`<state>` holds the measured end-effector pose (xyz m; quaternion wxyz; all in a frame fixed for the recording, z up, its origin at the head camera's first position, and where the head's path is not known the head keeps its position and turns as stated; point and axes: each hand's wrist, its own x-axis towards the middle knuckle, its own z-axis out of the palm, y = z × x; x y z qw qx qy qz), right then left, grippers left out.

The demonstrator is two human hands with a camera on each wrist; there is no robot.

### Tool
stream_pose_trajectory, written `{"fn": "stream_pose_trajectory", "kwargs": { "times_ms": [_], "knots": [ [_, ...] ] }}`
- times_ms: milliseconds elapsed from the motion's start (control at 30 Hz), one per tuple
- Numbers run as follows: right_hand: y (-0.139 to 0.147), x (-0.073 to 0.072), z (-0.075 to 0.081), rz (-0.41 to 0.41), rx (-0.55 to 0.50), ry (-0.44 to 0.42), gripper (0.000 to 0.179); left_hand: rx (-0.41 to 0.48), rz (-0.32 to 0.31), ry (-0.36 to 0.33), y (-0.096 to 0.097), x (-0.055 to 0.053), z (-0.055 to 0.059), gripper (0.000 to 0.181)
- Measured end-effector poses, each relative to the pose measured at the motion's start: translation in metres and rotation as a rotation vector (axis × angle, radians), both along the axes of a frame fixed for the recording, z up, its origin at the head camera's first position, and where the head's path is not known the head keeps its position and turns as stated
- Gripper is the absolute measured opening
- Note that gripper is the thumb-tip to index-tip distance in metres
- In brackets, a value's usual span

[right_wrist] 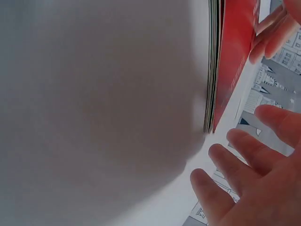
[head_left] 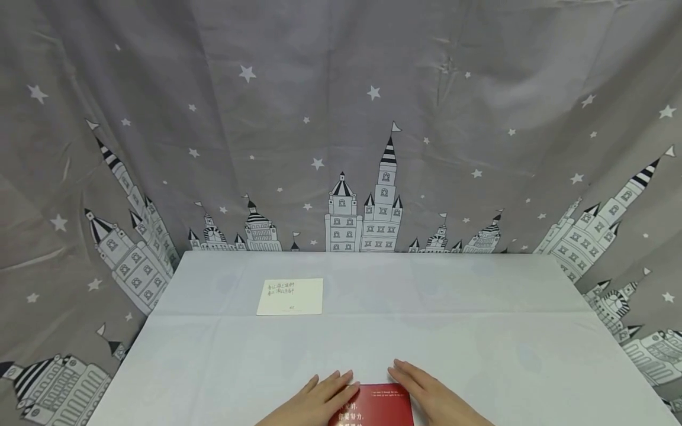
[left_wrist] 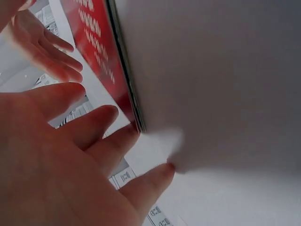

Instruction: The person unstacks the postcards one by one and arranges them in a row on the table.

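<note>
At the near side of the work area, we locate a thin, rectangular stack of paper cards with a glossy red top [head_left: 383, 408], printed in white characters. The lower edge of the head view cuts it off; both wrist views show several pale and dark layers along its side. We note the two hands apart from each other, one on each side of the stack. The left hand [head_left: 319, 401] has its fingers extended and spread, with fingertips at the left edge and far-left corner. The right hand [head_left: 431, 397] has its fingers extended beside the right edge; we cannot tell whether they make contact.

Beneath, we identify a smooth white table surface [head_left: 453, 337] with a faint crease running across it. The wrist views show soft grey shadow over its near part.

Farther back, left of centre, we find a cream rectangular paper card [head_left: 290, 299] with dark handwriting, lying flat and well apart from the hands.

Behind the table, we observe a grey fabric curtain [head_left: 298, 71] with shallow folds, patterned with white stars [head_left: 374, 92] and black-and-white castles [head_left: 380, 222]; it also flanks both sides.
</note>
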<state>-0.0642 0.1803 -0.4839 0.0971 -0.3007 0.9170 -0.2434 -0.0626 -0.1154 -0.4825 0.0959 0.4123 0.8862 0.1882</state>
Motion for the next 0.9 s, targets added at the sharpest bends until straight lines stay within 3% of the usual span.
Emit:
{"fn": "stream_pose_trajectory", "kwargs": {
  "times_ms": [67, 167, 333, 500, 600, 767, 900],
  "knots": [
    [0.000, 0.005, -0.006, 0.030, -0.006, 0.040, 0.089, -0.011, -0.006, -0.015, 0.001, 0.001, -0.002, 0.077],
    [0.002, 0.009, -0.019, 0.097, -0.035, 0.193, 0.082, -0.031, -0.006, -0.016, 0.003, 0.004, -0.004, 0.075],
    [0.001, 0.014, -0.033, 0.101, -0.065, 0.353, 0.078, -0.021, 0.013, 0.011, 0.005, 0.008, -0.009, 0.074],
    [0.000, 0.018, -0.038, 0.075, -0.065, 0.391, 0.076, 0.000, 0.026, 0.054, 0.006, 0.011, -0.012, 0.073],
    [0.000, 0.018, -0.037, 0.068, -0.052, 0.372, 0.075, 0.005, 0.030, 0.059, 0.006, 0.011, -0.012, 0.073],
    [0.000, 0.019, -0.033, 0.072, -0.040, 0.312, 0.075, 0.010, 0.027, 0.025, 0.006, 0.009, -0.008, 0.073],
    [0.001, 0.020, -0.030, 0.077, -0.047, 0.321, 0.074, 0.015, 0.027, -0.002, 0.005, 0.009, -0.007, 0.072]
  ]
}}
